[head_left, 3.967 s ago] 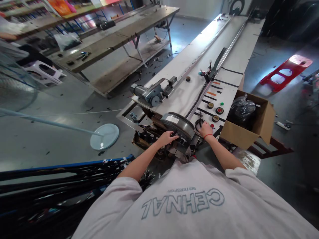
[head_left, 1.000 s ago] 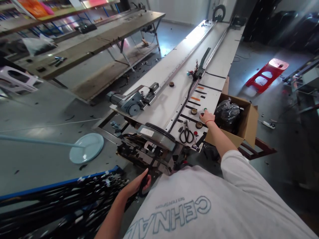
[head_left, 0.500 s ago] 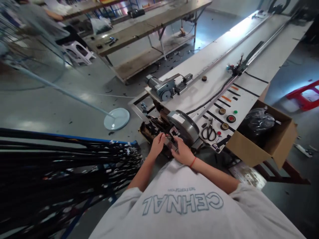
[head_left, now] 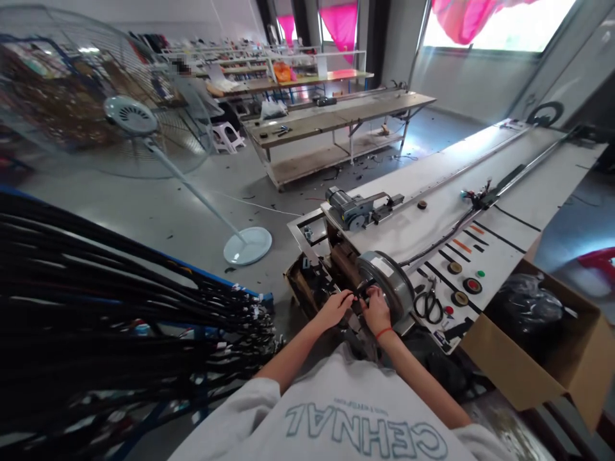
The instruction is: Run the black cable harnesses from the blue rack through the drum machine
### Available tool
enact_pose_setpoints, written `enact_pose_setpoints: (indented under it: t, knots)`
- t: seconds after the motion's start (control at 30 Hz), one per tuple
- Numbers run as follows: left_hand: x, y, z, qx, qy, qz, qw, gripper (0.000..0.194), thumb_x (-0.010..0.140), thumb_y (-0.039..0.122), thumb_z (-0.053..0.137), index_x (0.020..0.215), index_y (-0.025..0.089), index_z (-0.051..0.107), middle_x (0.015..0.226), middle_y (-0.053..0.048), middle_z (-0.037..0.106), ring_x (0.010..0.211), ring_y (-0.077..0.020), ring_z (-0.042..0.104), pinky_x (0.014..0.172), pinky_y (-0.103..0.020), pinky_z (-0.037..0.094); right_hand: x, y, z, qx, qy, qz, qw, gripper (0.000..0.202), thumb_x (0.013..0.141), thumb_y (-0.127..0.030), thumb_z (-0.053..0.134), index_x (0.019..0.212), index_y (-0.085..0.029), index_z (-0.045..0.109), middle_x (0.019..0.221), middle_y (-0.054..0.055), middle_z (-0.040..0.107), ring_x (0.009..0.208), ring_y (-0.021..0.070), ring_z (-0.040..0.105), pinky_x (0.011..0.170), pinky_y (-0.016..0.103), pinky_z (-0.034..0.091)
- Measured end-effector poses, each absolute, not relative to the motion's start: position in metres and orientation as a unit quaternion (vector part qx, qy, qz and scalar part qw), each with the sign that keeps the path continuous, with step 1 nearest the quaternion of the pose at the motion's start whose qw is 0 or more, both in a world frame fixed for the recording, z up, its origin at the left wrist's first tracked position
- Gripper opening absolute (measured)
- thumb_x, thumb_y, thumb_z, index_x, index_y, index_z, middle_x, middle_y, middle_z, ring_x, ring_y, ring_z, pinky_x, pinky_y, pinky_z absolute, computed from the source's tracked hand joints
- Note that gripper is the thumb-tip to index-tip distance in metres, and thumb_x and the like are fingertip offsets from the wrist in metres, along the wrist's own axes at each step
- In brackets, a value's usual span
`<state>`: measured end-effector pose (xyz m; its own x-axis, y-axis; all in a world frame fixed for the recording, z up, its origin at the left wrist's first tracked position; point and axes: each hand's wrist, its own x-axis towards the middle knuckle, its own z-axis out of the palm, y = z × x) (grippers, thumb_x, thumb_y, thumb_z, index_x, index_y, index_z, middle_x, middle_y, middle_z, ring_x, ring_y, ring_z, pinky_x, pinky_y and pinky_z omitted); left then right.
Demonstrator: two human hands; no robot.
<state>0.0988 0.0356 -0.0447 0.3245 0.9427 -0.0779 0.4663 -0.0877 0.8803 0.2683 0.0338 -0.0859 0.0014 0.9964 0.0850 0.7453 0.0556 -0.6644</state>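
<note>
Both my hands are close together at the near end of the long white table [head_left: 384, 232], beside a round grey machine wheel [head_left: 391, 288]. My left hand [head_left: 337, 307] has its fingers pinched on something small and dark that I cannot make out. Just right of it, my right hand [head_left: 376, 310] has its fingers bent against a dark part next to the wheel; what it grips is too small to tell. Black-handled scissors [head_left: 429, 306] lie on the table to the right, near several tape rolls [head_left: 460, 299]. A grey motor [head_left: 342, 200] sits farther back.
Dark straps [head_left: 96, 288] hang on a blue rack at the left. A fan base [head_left: 248, 246] stands on the floor. An open cardboard box [head_left: 512, 378] with black plastic is at the right. A person [head_left: 199, 96] sits far back.
The view has tilted up, showing more of the room. My hands have come closer together beside the wheel, and my right hand's fingers have curled in.
</note>
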Motion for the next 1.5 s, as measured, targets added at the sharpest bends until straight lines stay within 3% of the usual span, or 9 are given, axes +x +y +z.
enact_pose_setpoints:
  t: [0.33,0.53,0.63,0.8,0.93,1.1,1.27,1.37,1.5]
  knots:
    - [0.096,0.039,-0.049,0.695,0.499,0.269,0.443,0.042,0.096,0.045,0.033,0.092,0.016,0.063,0.076,-0.003,0.063,0.071,-0.0159,0.056,0.069,-0.027,0.044,0.275,0.04,-0.085,-0.609,-0.659,0.255,0.359,0.009,0.079,-0.017,0.053,0.074,-0.025,0.051,0.097,0.009,0.064,0.099,0.0262,0.062,0.091,0.044,0.05]
    - [0.094,0.042,-0.063,0.697,0.499,0.254,0.448,0.037,0.096,0.041,0.034,0.087,0.016,0.06,0.071,-0.002,0.06,0.068,-0.0153,0.056,0.069,-0.027,0.044,0.276,0.034,-0.075,-0.571,-0.67,0.312,0.356,0.024,0.081,-0.014,0.048,0.103,-0.021,0.055,0.09,0.006,0.066,0.083,0.0217,0.066,0.08,0.037,0.053]
    - [0.095,0.042,-0.068,0.716,0.496,0.229,0.435,0.033,0.095,0.038,0.035,0.083,0.018,0.058,0.071,-0.002,0.061,0.067,-0.0157,0.056,0.068,-0.028,0.043,0.274,0.043,-0.061,-0.544,-0.702,0.319,0.332,0.028,0.081,-0.012,0.048,0.106,-0.02,0.057,0.086,0.005,0.067,0.082,0.0209,0.066,0.08,0.035,0.053]
    - [0.098,0.04,-0.074,0.745,0.482,0.192,0.418,0.03,0.096,0.034,0.035,0.087,0.018,0.059,0.072,-0.004,0.064,0.068,-0.0174,0.059,0.068,-0.029,0.044,0.269,0.052,-0.045,-0.542,-0.732,0.305,0.279,0.039,0.086,-0.017,0.047,0.125,-0.018,0.054,0.109,0.011,0.068,0.093,0.0217,0.067,0.086,0.038,0.052]
    - [0.104,0.035,-0.07,0.762,0.482,0.182,0.392,0.029,0.096,0.033,0.037,0.1,0.018,0.062,0.086,-0.009,0.07,0.08,-0.0211,0.064,0.076,-0.031,0.047,0.27,0.061,-0.047,-0.557,-0.754,0.248,0.243,0.058,0.087,-0.028,0.055,0.141,-0.013,0.041,0.141,0.02,0.049,0.108,0.0269,0.064,0.098,0.046,0.047]
    - [0.113,0.023,-0.065,0.755,0.521,0.194,0.347,0.026,0.093,0.038,0.047,0.103,0.02,0.064,0.1,-0.011,0.071,0.089,-0.0239,0.066,0.085,-0.034,0.048,0.255,0.07,-0.037,-0.607,-0.728,0.262,0.181,0.044,0.09,-0.025,0.049,0.131,-0.009,0.051,0.131,0.022,0.057,0.126,0.0296,0.052,0.106,0.047,0.04]
    - [0.086,0.0,-0.097,0.675,0.543,0.193,0.461,0.025,0.086,0.039,0.055,0.094,0.018,0.065,0.084,-0.006,0.07,0.079,-0.0209,0.063,0.078,-0.031,0.049,0.277,0.022,-0.01,-0.521,-0.761,0.247,0.298,0.043,0.089,-0.029,0.053,0.132,-0.023,0.053,0.144,0.013,0.046,0.131,0.0268,0.046,0.108,0.048,0.038]
    - [0.065,-0.02,-0.117,0.655,0.553,0.129,0.499,0.03,0.083,0.045,0.056,0.083,0.016,0.064,0.071,-0.003,0.065,0.068,-0.0179,0.058,0.072,-0.029,0.047,0.345,0.002,-0.011,-0.713,-0.578,0.176,0.355,0.042,0.094,-0.037,0.041,0.131,-0.02,0.052,0.137,0.018,0.051,0.13,0.0293,0.046,0.107,0.052,0.037]
    - [0.056,-0.038,-0.115,0.657,0.529,0.178,0.507,0.04,0.087,0.05,0.047,0.087,0.015,0.064,0.074,-0.004,0.065,0.071,-0.0177,0.057,0.071,-0.029,0.044,0.443,0.008,-0.05,-0.943,-0.176,0.154,0.236,0.072,0.085,-0.053,0.057,0.136,-0.004,0.044,0.133,0.029,0.05,0.129,0.0354,0.048,0.104,0.046,0.041]
